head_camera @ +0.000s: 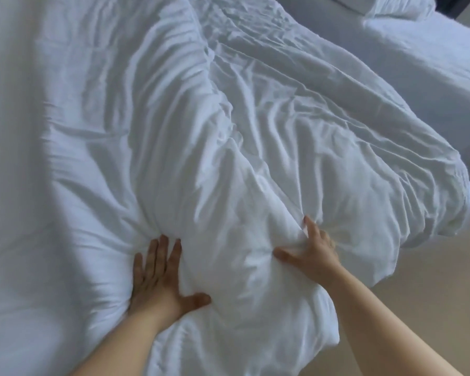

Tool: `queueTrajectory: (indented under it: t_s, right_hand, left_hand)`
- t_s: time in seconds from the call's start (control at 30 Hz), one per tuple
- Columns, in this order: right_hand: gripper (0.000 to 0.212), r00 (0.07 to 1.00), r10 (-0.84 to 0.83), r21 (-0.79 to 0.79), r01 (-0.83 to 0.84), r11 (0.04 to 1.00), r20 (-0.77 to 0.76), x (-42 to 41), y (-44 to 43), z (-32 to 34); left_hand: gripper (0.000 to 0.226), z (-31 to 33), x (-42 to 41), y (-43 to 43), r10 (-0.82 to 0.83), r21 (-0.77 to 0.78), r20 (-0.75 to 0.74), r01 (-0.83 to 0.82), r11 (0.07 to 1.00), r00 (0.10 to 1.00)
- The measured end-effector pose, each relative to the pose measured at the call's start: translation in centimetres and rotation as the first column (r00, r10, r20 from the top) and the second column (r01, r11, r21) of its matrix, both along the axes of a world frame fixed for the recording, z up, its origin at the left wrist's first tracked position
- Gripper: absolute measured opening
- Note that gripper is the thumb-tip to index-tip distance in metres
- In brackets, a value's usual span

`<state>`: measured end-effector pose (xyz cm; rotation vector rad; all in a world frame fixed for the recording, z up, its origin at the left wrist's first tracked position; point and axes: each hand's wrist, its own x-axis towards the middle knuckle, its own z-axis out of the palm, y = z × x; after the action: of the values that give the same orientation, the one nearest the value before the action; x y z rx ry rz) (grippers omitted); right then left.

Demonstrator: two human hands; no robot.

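Observation:
A crumpled white duvet (255, 126) lies bunched across a bed covered by a white sheet (25, 131). My left hand (158, 278) lies flat with straight fingers against the left side of the duvet's near bulge, thumb spread to the right. My right hand (312, 251) presses into the bulge's right side. Its thumb and forefinger are spread, and its other fingers sink into a fold and are partly hidden. The duvet's near end hangs over the bed's edge between my forearms.
A second bed (432, 58) with white bedding and a pillow (396, 6) stands at the upper right. Beige floor (418, 280) shows at the lower right, between the two beds.

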<state>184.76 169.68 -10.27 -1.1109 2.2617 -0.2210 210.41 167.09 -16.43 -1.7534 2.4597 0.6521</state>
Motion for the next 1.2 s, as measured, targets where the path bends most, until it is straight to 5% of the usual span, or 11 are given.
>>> queueTrajectory:
  t_s: [0.2, 0.3, 0.43, 0.5, 0.57, 0.67, 0.73, 0.9, 1.03, 1.2]
  right_hand:
    - [0.077, 0.922, 0.353, 0.153, -0.331, 0.931, -0.157, -1.2, -5.6, 2.0]
    - [0.069, 0.956, 0.27, 0.068, -0.279, 0.958, 0.112, -0.5, -6.9, 2.6]
    - [0.057, 0.87, 0.077, 0.051, -0.116, 0.992, 0.487, 1.0, -3.7, 1.9]
    - [0.041, 0.835, 0.024, 0.066, -0.072, 0.995, 0.55, 0.8, -2.2, 2.2]
    - [0.037, 0.82, 0.056, 0.086, -0.127, 0.988, 0.57, 0.2, -1.4, 2.6]
    - [0.043, 0.81, 0.168, 0.03, -0.222, 0.975, 0.562, -1.3, -1.5, 3.1]
    - [0.047, 0.788, 0.246, -0.01, -0.292, 0.956, 0.564, -2.7, -2.2, 3.9]
    - [0.046, 0.742, 0.445, -0.131, -0.443, 0.887, 0.502, -5.7, -2.6, 6.5]
    - [0.039, 0.737, 0.476, -0.231, -0.418, 0.879, 0.479, -8.3, -1.4, 10.5]
    - [0.018, 0.62, 0.557, -0.5, -0.288, 0.817, 0.553, -11.9, 1.0, 16.3]
  left_hand:
    - [0.108, -2.1, 0.4, -0.1, -0.045, 0.059, 0.009, 0.044, 0.997, 0.999]
    - [0.107, -1.7, 0.2, 0.7, -0.004, 0.051, 0.035, 0.002, 0.999, 0.999]
    - [0.122, 1.6, -0.4, 1.6, 0.072, 0.154, 0.097, -0.086, 0.984, 0.993]
    - [0.135, 3.3, -1.4, 1.8, 0.245, -0.032, -0.004, -0.245, 0.969, 0.97]
    - [0.127, 5.1, -3.1, 3.4, 0.376, 0.006, -0.235, -0.386, 0.923, 0.896]
    - [0.072, 6.5, -7.6, 5.8, 0.365, -0.069, -0.473, -0.446, 0.892, 0.802]
    - [0.06, 7.0, -11.9, 7.8, 0.28, -0.13, -0.431, -0.366, 0.921, 0.858]
    - [0.11, 6.6, -22.2, 9.2, 0.469, -0.091, -0.244, -0.501, 0.86, 0.849]
    - [0.034, 11.4, -24.9, 8.0, 0.596, -0.121, -0.353, -0.667, 0.735, 0.721]
    - [0.045, 17.1, -24.5, 10.3, 0.225, -0.498, -0.541, -0.525, 0.69, 0.81]
